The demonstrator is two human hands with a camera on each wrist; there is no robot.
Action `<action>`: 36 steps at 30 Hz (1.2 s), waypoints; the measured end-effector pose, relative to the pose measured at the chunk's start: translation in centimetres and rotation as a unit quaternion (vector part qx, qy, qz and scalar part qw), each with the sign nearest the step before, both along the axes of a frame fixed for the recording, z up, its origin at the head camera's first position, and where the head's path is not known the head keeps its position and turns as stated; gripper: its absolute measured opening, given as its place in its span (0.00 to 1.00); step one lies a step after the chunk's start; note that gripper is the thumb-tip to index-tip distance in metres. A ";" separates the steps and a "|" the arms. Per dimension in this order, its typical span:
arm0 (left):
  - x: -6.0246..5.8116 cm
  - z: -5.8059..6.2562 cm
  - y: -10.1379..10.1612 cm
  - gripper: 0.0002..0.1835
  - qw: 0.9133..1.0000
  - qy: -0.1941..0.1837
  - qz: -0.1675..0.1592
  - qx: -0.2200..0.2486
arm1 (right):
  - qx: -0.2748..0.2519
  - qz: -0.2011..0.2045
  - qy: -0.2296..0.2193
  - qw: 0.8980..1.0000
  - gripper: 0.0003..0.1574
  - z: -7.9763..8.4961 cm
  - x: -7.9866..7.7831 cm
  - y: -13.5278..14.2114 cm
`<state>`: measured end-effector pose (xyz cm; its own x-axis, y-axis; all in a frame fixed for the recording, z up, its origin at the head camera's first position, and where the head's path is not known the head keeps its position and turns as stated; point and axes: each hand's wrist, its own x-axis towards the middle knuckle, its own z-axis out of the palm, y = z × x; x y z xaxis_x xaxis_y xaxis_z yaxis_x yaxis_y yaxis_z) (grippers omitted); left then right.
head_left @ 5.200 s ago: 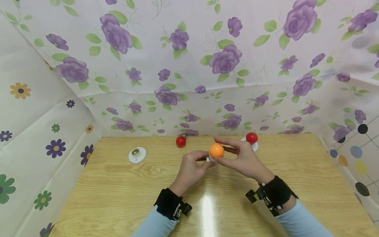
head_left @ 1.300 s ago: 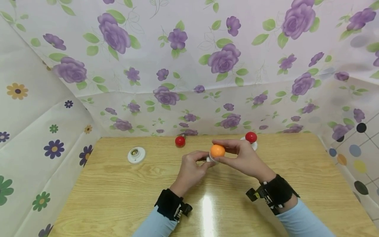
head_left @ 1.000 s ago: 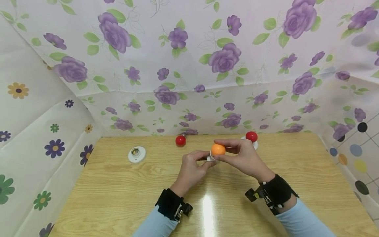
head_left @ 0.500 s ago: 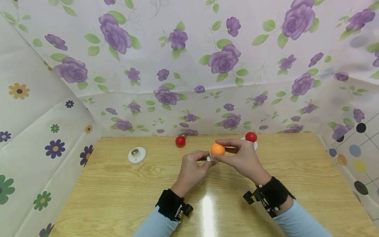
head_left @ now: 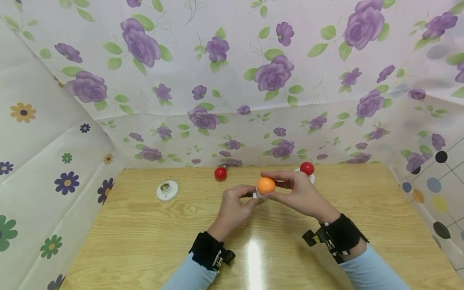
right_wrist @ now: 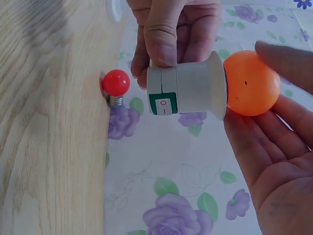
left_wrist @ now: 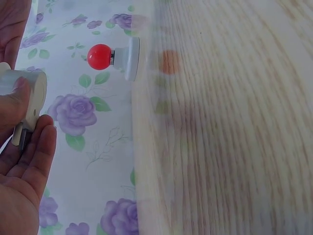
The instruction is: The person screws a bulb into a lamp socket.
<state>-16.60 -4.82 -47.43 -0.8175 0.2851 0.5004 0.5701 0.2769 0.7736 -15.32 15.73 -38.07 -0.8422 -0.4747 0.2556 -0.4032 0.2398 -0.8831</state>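
One wooden table (head_left: 152,237) spreads beneath both hands: the left hand (head_left: 235,206) pinches a white lamp holder (right_wrist: 198,88) above it, while the right hand (head_left: 303,198) grips an orange bulb (right_wrist: 252,85) between thumb and fingers. Seen from the right wrist, the smooth cylindrical holder flares to a rim, its long axis running roughly 9 to 3 o'clock, the glossy round bulb at its 3 o'clock end; the left thumb presses at 11 o'clock. Its green-edged switch (right_wrist: 164,104) sits at 8 o'clock. From the left wrist, metal prongs (left_wrist: 17,135) show at 6 o'clock.
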 end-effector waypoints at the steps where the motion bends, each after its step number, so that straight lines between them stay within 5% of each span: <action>1: 0.0 0.0 0.0 0.12 1.000 0.003 0.000 0.001 | -0.002 0.000 0.001 1.000 0.29 0.0 0.0 0.0; 16: 0.3 0.2 0.2 0.12 1.000 0.011 0.011 -0.007 | -0.041 -0.045 -0.021 0.998 0.25 0.0 0.5 -0.7; 26: 0.4 0.1 0.4 0.12 1.000 0.012 0.026 -0.002 | -0.061 -0.079 0.003 0.995 0.24 -0.3 0.6 -1.1; 36: 0.1 0.0 0.0 0.13 1.000 0.013 0.002 0.004 | -0.030 -0.044 0.030 0.998 0.30 0.0 0.3 -0.5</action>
<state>-16.54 -4.86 -47.43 -0.8050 0.2779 0.5241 0.5893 0.2732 0.7603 -15.01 15.22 -38.09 -0.8625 -0.3821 0.3318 -0.4348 0.2243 -0.8721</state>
